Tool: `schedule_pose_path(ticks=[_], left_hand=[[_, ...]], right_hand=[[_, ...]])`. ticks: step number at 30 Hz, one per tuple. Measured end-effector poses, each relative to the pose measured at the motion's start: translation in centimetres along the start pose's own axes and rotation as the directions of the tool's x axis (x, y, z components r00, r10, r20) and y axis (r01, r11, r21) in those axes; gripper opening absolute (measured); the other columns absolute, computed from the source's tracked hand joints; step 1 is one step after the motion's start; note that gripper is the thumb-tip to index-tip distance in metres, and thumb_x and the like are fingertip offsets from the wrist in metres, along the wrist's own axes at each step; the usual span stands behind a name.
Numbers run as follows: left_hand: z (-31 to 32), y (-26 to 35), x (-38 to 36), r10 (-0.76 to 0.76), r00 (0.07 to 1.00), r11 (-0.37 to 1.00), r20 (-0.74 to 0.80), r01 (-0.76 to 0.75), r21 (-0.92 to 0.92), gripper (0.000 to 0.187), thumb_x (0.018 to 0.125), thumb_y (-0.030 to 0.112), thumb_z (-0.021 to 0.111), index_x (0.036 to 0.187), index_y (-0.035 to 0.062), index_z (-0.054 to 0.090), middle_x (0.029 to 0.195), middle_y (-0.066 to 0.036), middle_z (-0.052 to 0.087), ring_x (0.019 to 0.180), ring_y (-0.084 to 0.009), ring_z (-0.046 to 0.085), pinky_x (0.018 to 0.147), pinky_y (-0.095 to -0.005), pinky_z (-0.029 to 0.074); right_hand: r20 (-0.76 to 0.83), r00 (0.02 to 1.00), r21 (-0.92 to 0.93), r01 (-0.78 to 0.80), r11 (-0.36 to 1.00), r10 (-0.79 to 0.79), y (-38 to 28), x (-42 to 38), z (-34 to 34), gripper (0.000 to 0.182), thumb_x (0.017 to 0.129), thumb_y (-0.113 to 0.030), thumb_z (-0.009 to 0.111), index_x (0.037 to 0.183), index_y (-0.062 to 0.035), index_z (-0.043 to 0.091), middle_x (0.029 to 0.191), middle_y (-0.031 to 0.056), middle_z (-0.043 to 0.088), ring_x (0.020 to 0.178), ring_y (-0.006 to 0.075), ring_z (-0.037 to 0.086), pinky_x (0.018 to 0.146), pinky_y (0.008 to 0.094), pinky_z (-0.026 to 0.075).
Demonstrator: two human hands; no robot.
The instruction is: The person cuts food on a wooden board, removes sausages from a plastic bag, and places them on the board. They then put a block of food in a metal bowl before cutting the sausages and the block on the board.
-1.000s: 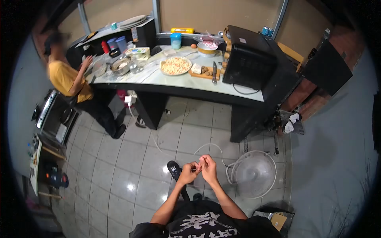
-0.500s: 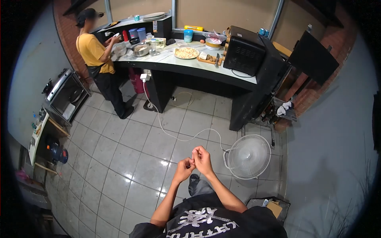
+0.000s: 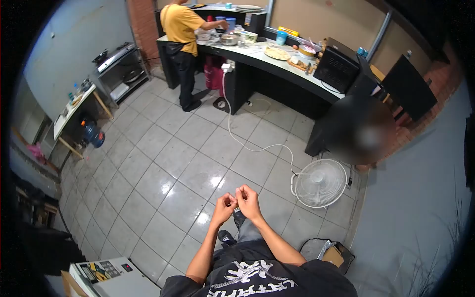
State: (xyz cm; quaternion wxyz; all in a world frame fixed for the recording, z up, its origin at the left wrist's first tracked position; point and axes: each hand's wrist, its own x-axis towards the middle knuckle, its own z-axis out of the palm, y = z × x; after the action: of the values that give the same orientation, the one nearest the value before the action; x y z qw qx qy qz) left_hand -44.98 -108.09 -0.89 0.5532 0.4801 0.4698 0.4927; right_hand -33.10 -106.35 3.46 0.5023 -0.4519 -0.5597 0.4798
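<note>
In front of my body, over the tiled floor, my left hand (image 3: 224, 208) and my right hand (image 3: 247, 202) are raised side by side, their fingertips meeting. Both hands have curled fingers, thumb and fingers pressed together in a pinch. Anything between the fingertips is too small to make out. Below them show my dark shoes (image 3: 227, 237) and the black shirt (image 3: 257, 274) with white print. The white fan (image 3: 320, 182) stands on the floor to the right of my hands.
A person in a yellow shirt (image 3: 181, 24) reaches over the long counter (image 3: 257, 51), which bears bowls, a plate of food (image 3: 277, 53) and a black oven (image 3: 337, 65). A white cable (image 3: 236, 138) crosses the floor. At lower left is a white appliance (image 3: 106, 277); a bag (image 3: 316, 247) lies lower right.
The view has turned left, bringing the white appliance into sight. The person in yellow now stretches an arm over the counter. My hands remain together, fingertips still pinched.
</note>
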Motion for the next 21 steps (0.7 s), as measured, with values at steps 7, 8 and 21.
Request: schedule_pose_path(ticks=[7, 8, 21], left_hand=[[-3.2, -0.1, -4.7, 0.014, 0.979, 1.0, -0.204, -0.018, -0.019, 0.018, 0.084, 0.011, 0.065, 0.076, 0.0023, 0.052, 0.067, 0.0, 0.057, 0.063, -0.0034, 0.05, 0.054, -0.0199, 0.041], [-4.2, 0.2, -5.6, -0.063, 0.978, 0.995, -0.197, 0.076, 0.061, 0.014, 0.086, 0.009, 0.062, 0.08, 0.0009, 0.051, 0.081, -0.004, 0.059, 0.076, -0.0105, 0.058, 0.067, -0.0255, 0.051], [-10.5, 1.3, -13.4, -0.122, 0.665, 0.977, -0.737, -0.05, -0.206, 0.022, 0.094, 0.023, 0.052, 0.095, 0.002, 0.057, 0.084, -0.004, 0.061, 0.075, -0.0101, 0.059, 0.07, -0.0254, 0.051]], right_hand=[[0.189, 0.981, 0.105, -0.061, 0.993, 0.04, 0.3, -1.9, 3.8, 0.016, 0.094, -0.009, 0.049, 0.081, 0.0001, 0.05, 0.065, 0.0005, 0.052, 0.058, 0.0054, 0.052, 0.052, 0.0207, 0.044], [0.234, 0.972, 0.079, -0.054, 0.995, 0.034, 0.1, -1.8, 4.6, 0.016, 0.095, -0.011, 0.047, 0.084, 0.0007, 0.052, 0.068, 0.0013, 0.052, 0.058, 0.0065, 0.053, 0.053, 0.0212, 0.046], [0.743, 0.669, 0.135, -0.147, 0.98, -0.002, -0.6, -2.0, 15.5, 0.024, 0.097, -0.016, 0.045, 0.077, -0.0023, 0.048, 0.066, 0.0017, 0.051, 0.056, 0.0085, 0.051, 0.052, 0.0231, 0.044]])
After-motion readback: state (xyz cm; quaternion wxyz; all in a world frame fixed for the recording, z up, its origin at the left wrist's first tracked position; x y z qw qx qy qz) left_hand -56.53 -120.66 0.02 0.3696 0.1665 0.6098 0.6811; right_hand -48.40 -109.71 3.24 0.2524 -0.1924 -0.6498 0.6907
